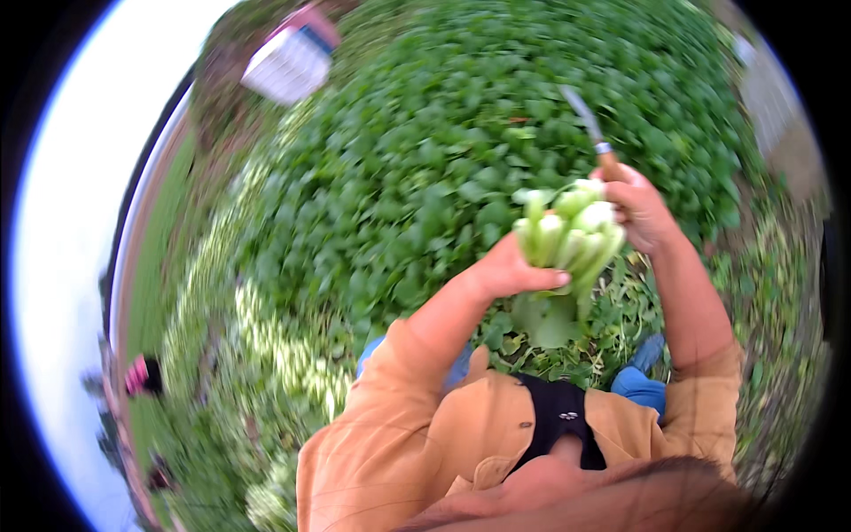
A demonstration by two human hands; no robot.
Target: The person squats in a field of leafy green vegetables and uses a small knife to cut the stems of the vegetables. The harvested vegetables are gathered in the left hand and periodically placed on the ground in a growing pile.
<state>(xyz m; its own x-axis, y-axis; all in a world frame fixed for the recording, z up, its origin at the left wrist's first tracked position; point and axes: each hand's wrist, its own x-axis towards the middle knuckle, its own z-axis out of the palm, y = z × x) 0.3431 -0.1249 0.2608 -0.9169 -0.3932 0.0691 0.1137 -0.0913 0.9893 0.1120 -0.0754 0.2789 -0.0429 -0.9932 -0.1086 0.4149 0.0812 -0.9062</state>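
My left hand (510,268) is wrapped around a bunch of leafy greens (573,241), its thumb across the stalks. The pale, thick stalk ends point upward, and the broad leaves hang down below the hand. In my right hand (643,207) is a knife (585,114) by its wooden handle, with the slightly curved blade pointing up and away from the bunch. The right fingers are right beside the stalk ends; whether they touch them I cannot tell. Under the bunch, loose leaves (615,302) cover the soil between my legs.
A dense bed of standing greens (412,179) spreads ahead. Harvested bunches (286,339) lie in a row at left, pale ends showing. White crates (289,66) stand at the far upper left. A person in pink and black (143,376) is at the far left. A pale strip (771,100) borders the right.
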